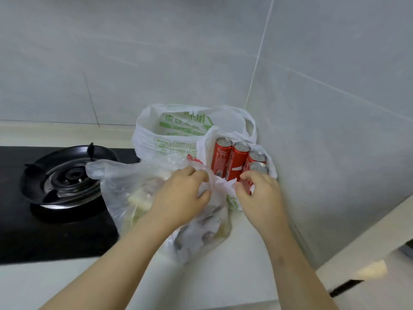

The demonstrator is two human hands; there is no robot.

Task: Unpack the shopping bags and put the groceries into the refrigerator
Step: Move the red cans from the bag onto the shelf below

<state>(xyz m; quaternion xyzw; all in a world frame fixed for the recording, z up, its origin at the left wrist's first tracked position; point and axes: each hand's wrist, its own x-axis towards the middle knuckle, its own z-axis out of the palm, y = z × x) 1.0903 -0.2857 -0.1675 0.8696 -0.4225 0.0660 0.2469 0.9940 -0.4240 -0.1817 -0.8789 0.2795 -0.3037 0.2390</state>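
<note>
Tiled kitchen corner, pale countertop (241, 253), gas burner (67, 177) at 9 o'clock. Left hand (181, 193) and right hand (260, 193) are each pinching an edge of the white plastic bag (207, 148), pulling it apart; four red soda cans (237, 159) are standing upright inside at 1 o'clock. Clear produce bag (131, 198) is lying under the left wrist. Likely still the opening step; next move calls for gripping a can and lifting it out.

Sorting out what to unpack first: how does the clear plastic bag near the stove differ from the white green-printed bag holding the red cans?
The clear plastic bag is see-through, showing blurred pale food; the white green-printed bag is opaque. The clear bag slumps beside the black gas burner; the white bag stands by the wall, its mouth open around four upright red cans. Both rest on the pale countertop.
</note>
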